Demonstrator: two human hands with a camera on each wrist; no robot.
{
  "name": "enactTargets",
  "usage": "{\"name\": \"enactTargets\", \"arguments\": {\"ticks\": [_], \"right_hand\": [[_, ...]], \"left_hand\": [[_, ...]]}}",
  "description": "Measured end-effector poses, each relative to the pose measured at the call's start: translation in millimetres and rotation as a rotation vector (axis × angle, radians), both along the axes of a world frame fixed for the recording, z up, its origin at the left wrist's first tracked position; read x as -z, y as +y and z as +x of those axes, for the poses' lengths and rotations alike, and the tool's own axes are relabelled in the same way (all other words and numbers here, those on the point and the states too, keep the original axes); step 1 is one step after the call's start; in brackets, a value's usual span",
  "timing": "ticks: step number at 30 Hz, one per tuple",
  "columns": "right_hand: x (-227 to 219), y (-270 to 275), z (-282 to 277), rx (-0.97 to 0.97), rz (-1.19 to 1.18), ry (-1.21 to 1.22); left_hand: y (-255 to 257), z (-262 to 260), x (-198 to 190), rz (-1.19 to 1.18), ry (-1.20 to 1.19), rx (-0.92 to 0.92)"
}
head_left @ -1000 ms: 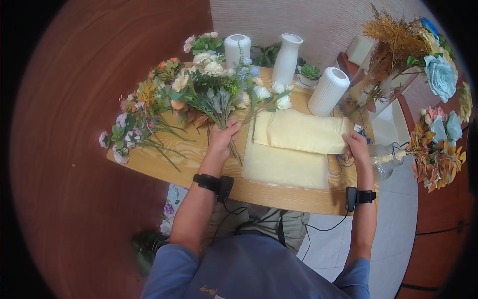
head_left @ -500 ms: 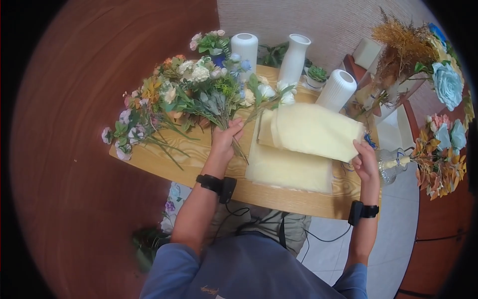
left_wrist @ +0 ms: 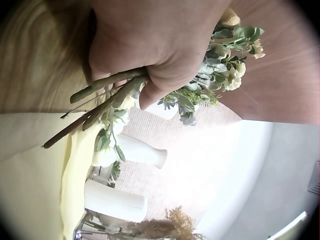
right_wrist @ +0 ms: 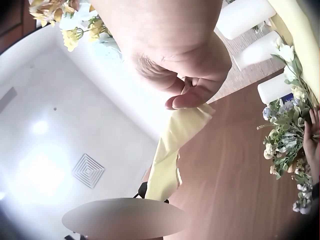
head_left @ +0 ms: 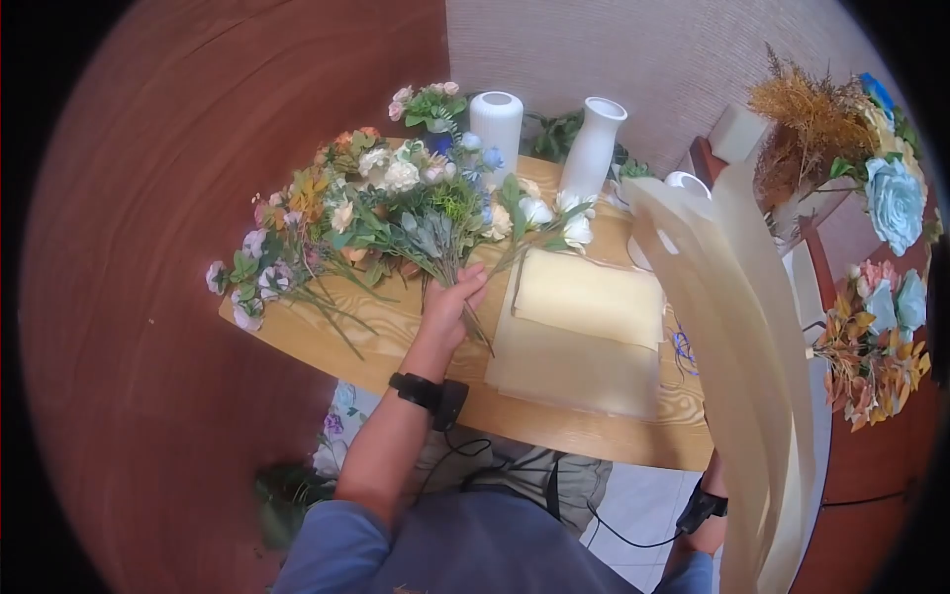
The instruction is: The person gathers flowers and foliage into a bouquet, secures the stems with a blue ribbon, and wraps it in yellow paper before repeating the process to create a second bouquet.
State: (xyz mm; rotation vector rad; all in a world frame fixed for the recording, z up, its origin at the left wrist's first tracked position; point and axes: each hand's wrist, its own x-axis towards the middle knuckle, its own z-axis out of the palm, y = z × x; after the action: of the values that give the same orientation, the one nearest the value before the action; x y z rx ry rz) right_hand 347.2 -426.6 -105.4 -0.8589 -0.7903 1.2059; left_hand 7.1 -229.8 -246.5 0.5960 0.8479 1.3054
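Note:
My left hand (head_left: 451,309) grips the stems of a bunch of artificial flowers (head_left: 435,233), its green leaves and blossoms fanned out above the fist. In the left wrist view the cut stem ends (left_wrist: 75,120) stick out past the fingers. My right hand (right_wrist: 187,70) pinches a corner of a thin pale yellow sheet (right_wrist: 175,150) between thumb and fingers. That lifted sheet (head_left: 737,327) hangs tall at the right of the head view and hides most of the right hand there. Below it on the table lie more pale yellow sheets, one folded piece (head_left: 594,292) on top of a flat one (head_left: 574,371).
More artificial flowers (head_left: 282,238) cover the left of the wooden table (head_left: 396,371). White vases (head_left: 495,134) stand along the back, one partly behind the lifted sheet. Blue string (head_left: 683,351) lies near the sheets. Dried and artificial flowers (head_left: 891,203) rise at the far right.
The right hand has pulled the top yellow sheet off the stack, raised it and drawn it toward the body at the right. The left hand keeps its hold on the flowers.

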Motion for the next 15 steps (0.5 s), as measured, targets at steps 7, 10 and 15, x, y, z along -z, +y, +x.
{"name": "enactTargets", "arguments": {"ticks": [7,10,15], "right_hand": [[-13,-4,-10,-0.198,0.256,0.474],[-10,-4,-9,-0.089,0.220,0.293],[-13,-3,-11,-0.094,0.138,0.063]], "left_hand": [[-3,0,-2,-0.009,-0.014,-0.006],[-3,2,-9,-0.008,-0.012,-0.005],[-2,0,-5,-0.007,0.001,0.004]]}}
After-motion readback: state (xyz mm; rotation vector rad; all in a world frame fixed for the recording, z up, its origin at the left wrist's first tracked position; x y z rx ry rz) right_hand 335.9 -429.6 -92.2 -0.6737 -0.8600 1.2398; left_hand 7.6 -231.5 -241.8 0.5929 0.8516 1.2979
